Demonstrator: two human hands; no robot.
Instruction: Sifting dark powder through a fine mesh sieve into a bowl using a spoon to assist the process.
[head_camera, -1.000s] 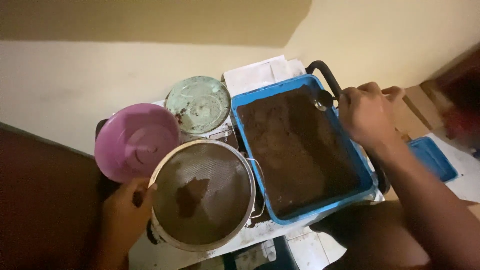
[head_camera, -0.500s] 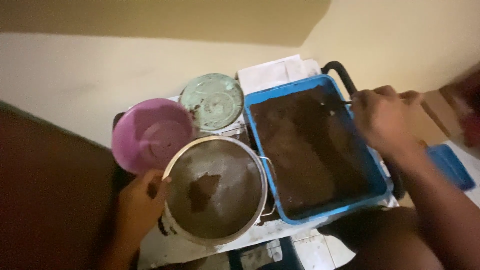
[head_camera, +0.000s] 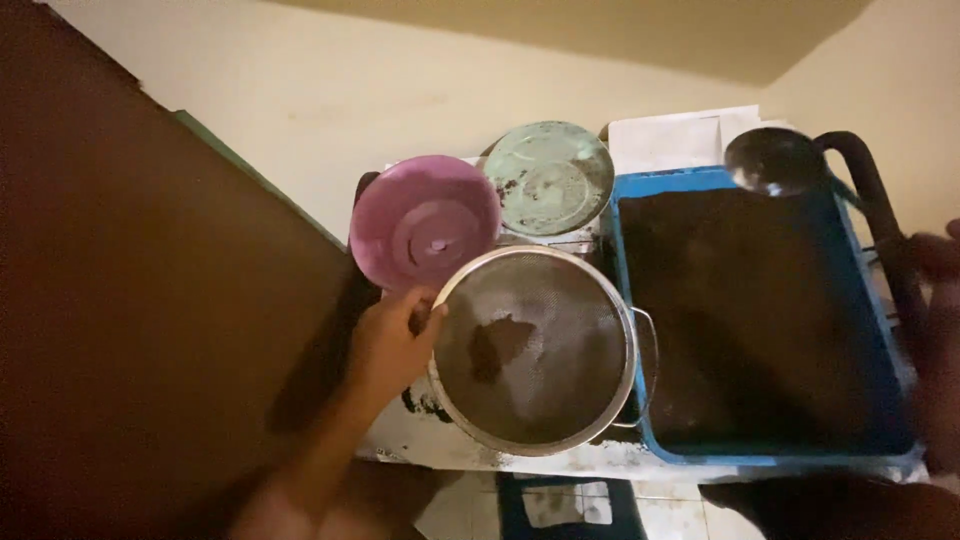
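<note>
My left hand (head_camera: 392, 345) grips the left rim of a round metal sieve (head_camera: 535, 350), which rests on a pot and holds a small clump of dark brown powder on its mesh. To the right, a blue tray (head_camera: 765, 462) is filled with the same dark powder. A round metal ladle (head_camera: 775, 160) hovers over the tray's far right corner. Its thin handle runs toward my right hand (head_camera: 938, 300), which is blurred at the right edge of the view and appears closed on it.
A pink plastic bowl (head_camera: 425, 220) and a pale green round lid (head_camera: 550, 175) sit behind the sieve. A thick black curved bar (head_camera: 880, 210) runs along the tray's right side. White paper (head_camera: 680, 140) lies at the back. A dark brown panel (head_camera: 150, 300) fills the left.
The view has shifted, so everything sits further right. My right hand has pulled back to the right edge, and the ladle now shows over the tray's far corner. My left hand stays on the sieve.
</note>
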